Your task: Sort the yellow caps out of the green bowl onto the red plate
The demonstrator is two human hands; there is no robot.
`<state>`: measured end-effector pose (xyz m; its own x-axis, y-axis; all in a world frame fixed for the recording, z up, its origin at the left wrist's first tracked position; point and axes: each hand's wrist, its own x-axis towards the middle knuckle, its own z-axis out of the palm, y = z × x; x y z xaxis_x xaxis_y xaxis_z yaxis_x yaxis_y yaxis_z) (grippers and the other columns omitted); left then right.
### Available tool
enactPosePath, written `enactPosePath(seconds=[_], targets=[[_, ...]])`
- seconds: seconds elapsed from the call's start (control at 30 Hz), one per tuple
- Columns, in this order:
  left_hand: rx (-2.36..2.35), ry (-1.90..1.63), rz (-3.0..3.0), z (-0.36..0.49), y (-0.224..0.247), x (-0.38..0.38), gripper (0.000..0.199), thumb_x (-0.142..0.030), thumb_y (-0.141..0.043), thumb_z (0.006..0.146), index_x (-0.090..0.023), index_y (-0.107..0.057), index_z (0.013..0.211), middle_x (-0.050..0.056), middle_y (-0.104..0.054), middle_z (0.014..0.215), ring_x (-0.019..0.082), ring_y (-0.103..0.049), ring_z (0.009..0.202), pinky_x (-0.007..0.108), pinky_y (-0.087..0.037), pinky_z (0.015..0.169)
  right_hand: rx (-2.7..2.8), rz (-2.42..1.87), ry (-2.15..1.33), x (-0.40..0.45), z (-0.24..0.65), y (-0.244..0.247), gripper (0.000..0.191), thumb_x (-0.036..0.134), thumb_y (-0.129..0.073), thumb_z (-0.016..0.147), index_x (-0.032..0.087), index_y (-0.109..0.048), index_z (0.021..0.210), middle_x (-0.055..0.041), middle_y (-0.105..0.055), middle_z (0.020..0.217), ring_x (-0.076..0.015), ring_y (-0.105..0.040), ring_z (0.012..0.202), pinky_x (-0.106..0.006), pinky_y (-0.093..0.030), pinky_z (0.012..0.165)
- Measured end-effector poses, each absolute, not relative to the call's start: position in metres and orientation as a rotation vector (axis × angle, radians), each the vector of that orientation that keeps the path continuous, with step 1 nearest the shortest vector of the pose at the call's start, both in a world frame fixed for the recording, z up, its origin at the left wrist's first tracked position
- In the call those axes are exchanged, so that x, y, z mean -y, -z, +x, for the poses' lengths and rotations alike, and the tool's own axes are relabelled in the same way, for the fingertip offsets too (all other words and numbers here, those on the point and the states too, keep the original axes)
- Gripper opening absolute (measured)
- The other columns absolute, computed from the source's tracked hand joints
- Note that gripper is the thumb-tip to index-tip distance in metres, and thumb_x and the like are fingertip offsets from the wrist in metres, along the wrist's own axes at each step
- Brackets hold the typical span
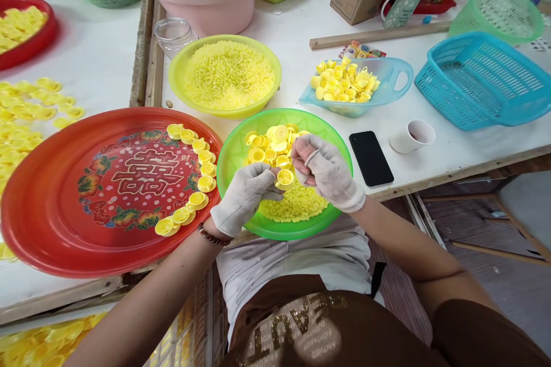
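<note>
Between the gloved fingertips of my left hand (253, 186) is a small round yellow plastic cap (284, 179), its hollow side facing up. My right hand (325, 169), also in a white glove with bare fingertips, is curled just right of the cap with its fingers pinched together; what they hold, if anything, I cannot make out. Both hands are above a green bowl (230, 206), where yellow caps (269, 143) lie in the far half and small yellow pieces (297, 206) in the near half. On the red tray (55, 229) to the left, several caps (206, 169) form a curved row along its right side.
Behind the green bowl stands a yellow bowl (176, 83) of small yellow pieces. A blue scoop (394, 92) holds more yellow parts. To the right are a black phone (371, 157), a paper cup (402, 140) and a blue basket (469, 112). A pink tub (224, 11) stands farther back.
</note>
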<state>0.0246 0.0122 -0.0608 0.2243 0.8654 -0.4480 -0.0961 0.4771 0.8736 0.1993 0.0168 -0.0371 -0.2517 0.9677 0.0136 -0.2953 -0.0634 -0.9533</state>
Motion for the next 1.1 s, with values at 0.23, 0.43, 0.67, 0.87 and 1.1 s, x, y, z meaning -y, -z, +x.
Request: enactPosePath(seconds=[0.23, 0.43, 0.67, 0.87, 1.1], targets=[[-1.147, -0.833, 0.834, 0.024, 0.061, -0.012, 0.039, -0.042, -0.083, 0.069, -0.013, -0.064, 0.085, 0.003, -0.068, 0.078, 0.013, -0.068, 0.063, 0.024, -0.062, 0.062, 1.738, -0.972, -1.226, -0.013, 0.213, 0.039, 0.019, 0.037, -0.066, 0.091, 0.019, -0.069, 0.094, -0.0033, -0.067, 0.089, -0.0158, -0.062, 0.084, -0.030, -0.052, 0.076], [-1.148, -0.847, 0.837, 0.025, 0.062, -0.010, 0.039, -0.042, -0.085, 0.069, -0.013, -0.063, 0.084, 0.001, -0.064, 0.073, 0.015, -0.068, 0.065, 0.027, -0.063, 0.063, 1.361, -0.991, -1.543, -0.011, 0.217, 0.039, 0.025, 0.046, -0.063, 0.095, 0.021, -0.058, 0.099, 0.0069, -0.044, 0.064, -0.0075, -0.039, 0.050, -0.021, -0.033, 0.044], [-1.159, -0.826, 0.879, 0.026, 0.061, -0.010, 0.037, -0.043, -0.082, 0.072, -0.014, -0.061, 0.081, 0.001, -0.063, 0.072, 0.013, -0.067, 0.062, 0.026, -0.062, 0.063, 1.419, -0.882, -1.666, -0.010, 0.213, 0.033, 0.028, 0.050, -0.060, 0.098, 0.022, -0.057, 0.104, 0.0060, -0.045, 0.067, -0.0076, -0.036, 0.052, -0.020, -0.031, 0.043], [-1.139, -0.837, 0.878, 0.024, 0.065, -0.009, 0.034, -0.042, -0.080, 0.075, -0.014, -0.061, 0.081, 0.001, -0.064, 0.074, 0.012, -0.067, 0.062, 0.026, -0.062, 0.063, 1.453, -0.965, -1.627, -0.016, 0.215, 0.034, 0.019, 0.040, -0.058, 0.099, 0.021, -0.059, 0.102, 0.0056, -0.044, 0.065, -0.0086, -0.037, 0.052, -0.020, -0.030, 0.044], [-1.118, -0.869, 0.836, 0.025, 0.061, -0.011, 0.035, -0.040, -0.084, 0.074, -0.014, -0.061, 0.080, 0.001, -0.065, 0.074, 0.012, -0.067, 0.061, 0.026, -0.062, 0.061, 1.717, -1.107, -1.332, -0.007, 0.221, 0.049, 0.014, 0.031, -0.055, 0.100, 0.023, -0.059, 0.110, 0.0051, -0.049, 0.069, -0.0107, -0.040, 0.057, -0.026, -0.035, 0.056]])
